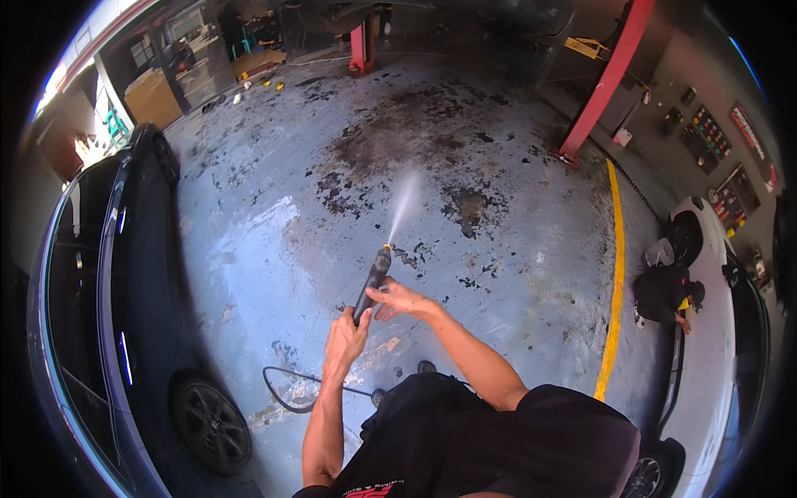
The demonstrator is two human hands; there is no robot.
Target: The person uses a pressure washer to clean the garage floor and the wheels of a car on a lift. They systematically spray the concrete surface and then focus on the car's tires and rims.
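Observation:
A black pressure washer spray gun (375,278) points away from me, tilted slightly right, with a brass-coloured nozzle at its tip. White water spray (405,203) fans out of it toward the floor. My left hand (344,339) is closed around the gun's rear end. Against the gun's right side, my right hand (400,300) holds it with the thumb on the barrel and the fingers partly hidden. A dark hose (286,407) loops on the floor by my feet. The blue-grey painted floor (257,241) is worn, with dark peeled patches (469,207) ahead.
A dark car (137,290) stands along the left. On the right, beyond a yellow floor line (615,282), a person in black (667,292) crouches by a white car (706,365). Red lift posts (610,79) rise ahead. Tools hang on the right wall (707,137).

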